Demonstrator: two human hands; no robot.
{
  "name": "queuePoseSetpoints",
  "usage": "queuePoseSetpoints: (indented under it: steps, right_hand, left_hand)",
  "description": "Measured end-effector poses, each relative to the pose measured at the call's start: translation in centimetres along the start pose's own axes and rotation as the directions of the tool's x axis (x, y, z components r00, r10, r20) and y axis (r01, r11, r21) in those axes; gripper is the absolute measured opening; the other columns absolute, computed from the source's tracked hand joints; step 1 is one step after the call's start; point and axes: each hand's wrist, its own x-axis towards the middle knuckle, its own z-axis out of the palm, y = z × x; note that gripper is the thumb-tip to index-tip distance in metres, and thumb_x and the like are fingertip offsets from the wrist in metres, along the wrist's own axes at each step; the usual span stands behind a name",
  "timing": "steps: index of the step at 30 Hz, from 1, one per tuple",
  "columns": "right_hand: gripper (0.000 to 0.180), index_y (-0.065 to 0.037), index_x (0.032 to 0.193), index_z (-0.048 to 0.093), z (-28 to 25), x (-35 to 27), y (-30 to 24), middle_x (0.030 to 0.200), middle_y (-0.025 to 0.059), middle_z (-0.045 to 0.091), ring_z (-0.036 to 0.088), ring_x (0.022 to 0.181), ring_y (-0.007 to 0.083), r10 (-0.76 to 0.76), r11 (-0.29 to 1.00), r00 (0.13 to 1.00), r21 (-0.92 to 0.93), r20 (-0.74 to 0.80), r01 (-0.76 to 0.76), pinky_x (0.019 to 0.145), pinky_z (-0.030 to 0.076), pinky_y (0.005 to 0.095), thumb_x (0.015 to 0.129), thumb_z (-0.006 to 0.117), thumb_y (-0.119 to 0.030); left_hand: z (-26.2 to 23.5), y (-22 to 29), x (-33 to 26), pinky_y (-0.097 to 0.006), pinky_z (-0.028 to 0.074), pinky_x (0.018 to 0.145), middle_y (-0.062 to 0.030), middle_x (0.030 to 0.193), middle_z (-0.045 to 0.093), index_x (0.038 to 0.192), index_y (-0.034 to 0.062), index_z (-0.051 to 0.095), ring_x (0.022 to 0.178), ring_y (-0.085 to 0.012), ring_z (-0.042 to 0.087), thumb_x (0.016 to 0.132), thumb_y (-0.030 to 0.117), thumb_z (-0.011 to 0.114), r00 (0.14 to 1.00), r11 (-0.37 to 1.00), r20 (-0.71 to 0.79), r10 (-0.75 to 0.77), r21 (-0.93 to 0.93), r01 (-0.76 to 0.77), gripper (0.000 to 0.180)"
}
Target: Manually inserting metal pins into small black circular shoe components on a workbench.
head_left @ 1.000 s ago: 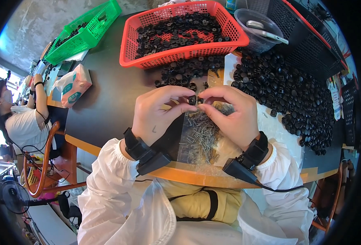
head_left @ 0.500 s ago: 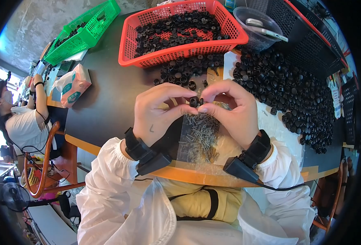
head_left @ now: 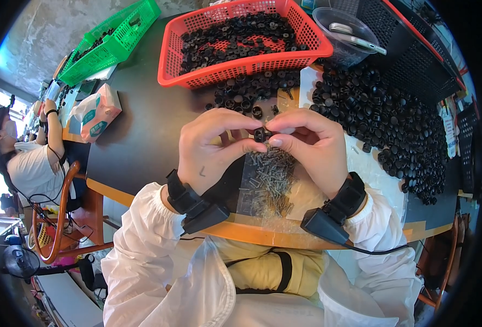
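Note:
Between thumb and index finger, my left hand (head_left: 208, 141) pinches a small round black plastic part (head_left: 259, 134) above the table. Against that part's right side, the thumb and index fingertips of my right hand (head_left: 312, 144) are closed. A little dark material shows there; whether it is a separate piece I cannot tell. Below the fingers lies a pile of small metal screws (head_left: 272, 177) on clear plastic. Just beyond them, loose black round caps (head_left: 241, 95) lie in front of a red basket (head_left: 246, 66) of flat black pieces.
A big heap of black caps (head_left: 385, 122) spreads at right, beside a black crate (head_left: 415, 68). A clear tub (head_left: 328, 52) stands behind it. At left are a tissue pack (head_left: 99, 114), a green basket (head_left: 121, 46) and a co-worker (head_left: 34, 158) seated at the table.
My right fingertips have shifted very slightly to the right at the black plastic part, which looks a little turned. My left hand has barely moved.

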Motion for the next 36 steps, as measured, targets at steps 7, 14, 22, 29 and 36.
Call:
queuePoseSetpoints:
  steps: [7, 14, 22, 29, 36]
  right_hand:
    - [0.031, -0.004, 0.108, 0.071, -0.4, 0.9, -0.5, 0.099, 0.0033, 0.063, 0.061, 0.093, 0.0126, 0.044, 0.976, 0.991, -0.217, 0.125, -0.016, 0.083, 0.049, 0.0275, 0.077, 0.078, -0.003]
    - [0.026, -0.002, 0.1, 0.074, -1.3, 0.5, -0.2, 0.096, 0.0033, 0.063, 0.06, 0.092, 0.0134, 0.011, 0.985, 0.958, -0.167, 0.286, 0.038, 0.081, 0.047, 0.027, 0.075, 0.078, -0.002]
    - [0.028, -0.002, 0.1, 0.075, -1.3, 0.4, 0.2, 0.094, 0.0037, 0.063, 0.06, 0.091, 0.0135, 0.0, 0.998, 0.945, -0.055, 0.327, 0.02, 0.08, 0.048, 0.027, 0.072, 0.078, 0.004]
    - [0.038, -0.005, 0.108, 0.074, -1.1, 0.2, 0.1, 0.103, 0.0068, 0.061, 0.059, 0.095, 0.0174, 0.055, 0.997, 0.938, 0.025, 0.341, -0.067, 0.087, 0.047, 0.0318, 0.073, 0.085, -0.015]
    - [0.033, 0.0, 0.106, 0.073, -1.0, 0.1, 0.0, 0.1, 0.0037, 0.061, 0.058, 0.096, 0.0161, 0.015, 0.996, 0.924, 0.076, 0.382, -0.047, 0.084, 0.048, 0.029, 0.074, 0.078, 0.002]
  left_hand:
    - [-0.1, -0.5, -0.1, -0.022, 0.045, 0.059, -0.0005, 0.084, 0.053, 0.099, 0.0077, 0.076, 0.069, -0.009, 0.053, 0.064, -0.002, 0.085, 0.987, 0.987, -0.007, 0.16, 0.025, -0.16, 0.037]
    - [-0.2, 0.2, -0.3, -0.023, 0.046, 0.055, 0.0012, 0.077, 0.053, 0.095, 0.0116, 0.078, 0.064, -0.0103, 0.054, 0.057, -0.004, 0.085, 0.958, 0.957, 0.06, 0.281, 0.061, -0.285, 0.042]
    - [-0.3, 1.0, -0.1, -0.023, 0.053, 0.049, 0.0019, 0.067, 0.056, 0.087, 0.0111, 0.079, 0.054, -0.0122, 0.063, 0.064, -0.006, 0.082, 0.903, 0.877, 0.06, 0.426, 0.217, -0.428, 0.029]
    - [-0.4, 0.7, -0.1, -0.024, 0.053, 0.05, 0.0018, 0.069, 0.057, 0.093, 0.0121, 0.079, 0.056, -0.0121, 0.062, 0.061, -0.004, 0.083, 0.926, 0.923, 0.053, 0.373, 0.082, -0.376, 0.035]
    - [-0.6, 0.4, -0.3, -0.025, 0.048, 0.05, 0.0015, 0.069, 0.057, 0.097, 0.0129, 0.079, 0.055, -0.0117, 0.058, 0.056, -0.004, 0.084, 0.936, 0.937, 0.057, 0.348, 0.012, -0.349, 0.044]
